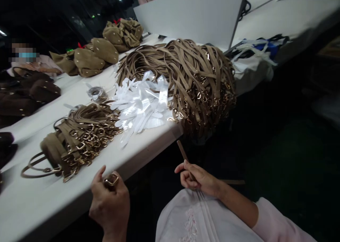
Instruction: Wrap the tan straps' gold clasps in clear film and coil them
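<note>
My left hand (110, 203) is closed at the table's front edge. A gold metal ring or buckle (113, 180) sticks out at the top of the fist; whatever it is fixed to is hidden in the fingers. Above my lap, my right hand (199, 178) pinches a narrow brown strap (182, 150), whose end points up and away from me. Beyond the left hand lies a bundle of brown straps (87, 132) with gold clasps. A larger heap of brown straps (191, 72) hangs over the table edge.
Clear and white plastic strips (140, 103) lie between the two strap piles, by a small coil (96, 93). Olive bags (90, 57) and dark brown bags (32, 93) stand farther back. A white panel (191, 15) rises behind. A masked person (45, 63) sits across the table (23, 206).
</note>
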`<state>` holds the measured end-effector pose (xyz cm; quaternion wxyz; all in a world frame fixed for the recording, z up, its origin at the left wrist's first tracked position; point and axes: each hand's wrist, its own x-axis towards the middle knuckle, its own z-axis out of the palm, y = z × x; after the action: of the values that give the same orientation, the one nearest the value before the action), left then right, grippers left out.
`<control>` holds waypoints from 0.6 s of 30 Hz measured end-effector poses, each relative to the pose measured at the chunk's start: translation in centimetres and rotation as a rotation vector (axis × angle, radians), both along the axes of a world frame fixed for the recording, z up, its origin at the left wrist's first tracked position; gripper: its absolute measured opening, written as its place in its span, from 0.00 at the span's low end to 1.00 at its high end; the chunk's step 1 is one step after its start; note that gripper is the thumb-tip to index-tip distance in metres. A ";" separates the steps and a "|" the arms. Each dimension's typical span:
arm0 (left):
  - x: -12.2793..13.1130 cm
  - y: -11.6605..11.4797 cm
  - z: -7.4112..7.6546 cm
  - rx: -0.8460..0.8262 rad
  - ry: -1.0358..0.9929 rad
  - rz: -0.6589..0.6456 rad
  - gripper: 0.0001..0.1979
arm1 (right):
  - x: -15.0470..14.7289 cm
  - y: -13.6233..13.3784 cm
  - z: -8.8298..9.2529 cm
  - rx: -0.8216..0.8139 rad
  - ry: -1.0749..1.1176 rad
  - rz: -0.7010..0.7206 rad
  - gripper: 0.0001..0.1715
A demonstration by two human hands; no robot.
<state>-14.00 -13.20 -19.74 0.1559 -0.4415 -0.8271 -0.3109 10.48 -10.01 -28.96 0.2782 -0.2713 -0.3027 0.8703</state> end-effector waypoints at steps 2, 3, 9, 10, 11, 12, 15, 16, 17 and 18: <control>-1.1 -0.1 -0.6 -0.083 -0.014 -0.057 0.20 | -0.1 0.0 0.0 -0.015 0.046 0.024 0.33; -1.4 -0.2 -1.1 -0.109 -0.071 -0.102 0.20 | -0.2 0.0 -0.1 -0.019 0.060 0.030 0.32; 1.3 -1.3 -5.7 -0.273 -1.056 -0.279 0.25 | -1.1 0.2 -1.1 0.009 0.094 0.123 0.28; 2.4 -1.5 -6.5 -0.270 -1.240 -0.294 0.25 | -1.3 0.1 -1.2 0.016 0.086 0.165 0.28; 3.5 -1.7 -7.2 -0.263 -1.409 -0.306 0.25 | -1.4 0.1 -1.3 0.025 0.073 0.213 0.29; 4.5 -1.9 -7.7 -0.264 -1.560 -0.316 0.26 | -1.5 0.0 -1.3 0.035 0.060 0.265 0.29; 6.4 -2.4 -8.3 -0.329 -1.801 -0.271 0.26 | -1.6 -0.4 -1.1 0.092 0.042 0.423 0.30; 6.5 -2.4 -8.2 -0.358 -1.810 -0.237 0.26 | -1.6 -0.6 -1.0 0.111 0.045 0.457 0.29; 6.4 -2.3 -7.9 -0.367 -1.787 -0.209 0.27 | -1.6 -0.7 -1.0 0.135 0.044 0.474 0.27; 6.0 -2.2 -7.6 -0.347 -1.735 -0.196 0.27 | -1.6 -0.7 -0.9 0.177 0.017 0.479 0.25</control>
<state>-8.05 -15.40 -27.29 -0.6218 -0.1366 -0.6480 -0.4181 8.93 -10.72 -29.87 0.0891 -0.1590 -0.4311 0.8837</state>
